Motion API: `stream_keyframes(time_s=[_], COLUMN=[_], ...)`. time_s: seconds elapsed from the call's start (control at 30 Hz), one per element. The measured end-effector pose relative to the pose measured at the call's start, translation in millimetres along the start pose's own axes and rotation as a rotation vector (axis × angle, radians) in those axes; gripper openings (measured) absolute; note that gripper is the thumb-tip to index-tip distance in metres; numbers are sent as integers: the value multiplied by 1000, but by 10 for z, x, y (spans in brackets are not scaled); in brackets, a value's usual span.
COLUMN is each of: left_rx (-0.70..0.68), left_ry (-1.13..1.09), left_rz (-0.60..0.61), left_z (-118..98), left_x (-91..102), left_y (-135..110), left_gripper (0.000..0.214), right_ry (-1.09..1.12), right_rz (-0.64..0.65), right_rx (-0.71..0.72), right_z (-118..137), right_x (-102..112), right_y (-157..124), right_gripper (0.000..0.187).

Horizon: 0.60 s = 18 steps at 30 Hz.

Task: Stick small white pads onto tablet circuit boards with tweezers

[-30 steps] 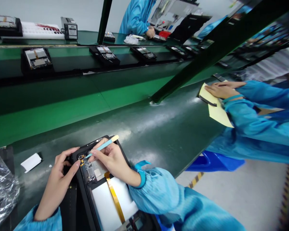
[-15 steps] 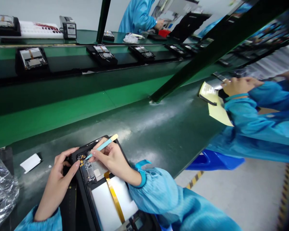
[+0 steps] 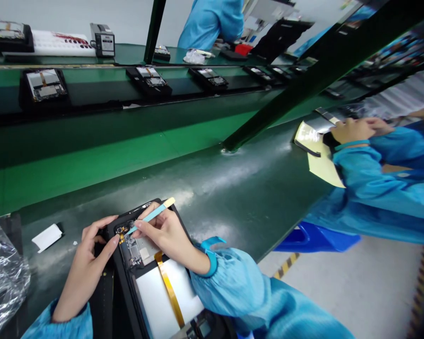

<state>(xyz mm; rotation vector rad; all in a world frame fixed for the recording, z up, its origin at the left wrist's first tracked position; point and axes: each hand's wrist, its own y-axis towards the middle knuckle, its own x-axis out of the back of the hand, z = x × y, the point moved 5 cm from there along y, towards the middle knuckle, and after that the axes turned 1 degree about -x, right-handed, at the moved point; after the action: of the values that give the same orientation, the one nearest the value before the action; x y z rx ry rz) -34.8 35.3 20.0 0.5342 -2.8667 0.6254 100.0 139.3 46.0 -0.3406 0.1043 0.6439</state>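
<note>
An opened tablet [image 3: 151, 256] lies at the bottom centre in a black holder, with its circuit board, white battery [image 3: 169, 287] and an orange flex cable [image 3: 171, 294] showing. My left hand [image 3: 92, 259] grips its upper left edge, thumb on top beside a small gold connector [image 3: 121, 238], fingertips round the far corner. In my right hand [image 3: 166, 235] is a pair of light-blue tweezers [image 3: 151, 214] with a yellowish end, held like a pen. Their tip points down at the board near the gold connector; whether it touches cannot be made out.
Several opened tablets [image 3: 45, 84] stand in black holders along the line behind. A green post [image 3: 265, 113] slants up from the bench. White paper [image 3: 47, 237] and clear plastic wrap [image 3: 3, 278] lie left. At right, a co-worker's hands [image 3: 356, 129] are above yellow paper [image 3: 323, 162].
My hands and the tweezers keep almost the same place on the tablet. The view has shifted slightly. At the back, a person's arm has drawn in from the work spot.
</note>
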Motion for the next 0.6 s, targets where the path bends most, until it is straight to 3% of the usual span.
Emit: stream_keyframes(time_s=[0.6], left_rx=[-3], left_ry=[25], left_rz=[-25], left_z=[-2], left_x=[10], left_y=[2], left_gripper=[55], right_ry=[32], right_rz=[2], right_rx=[-1], right_z=[-7], right_x=[-4], right_y=[28], right_gripper=[30])
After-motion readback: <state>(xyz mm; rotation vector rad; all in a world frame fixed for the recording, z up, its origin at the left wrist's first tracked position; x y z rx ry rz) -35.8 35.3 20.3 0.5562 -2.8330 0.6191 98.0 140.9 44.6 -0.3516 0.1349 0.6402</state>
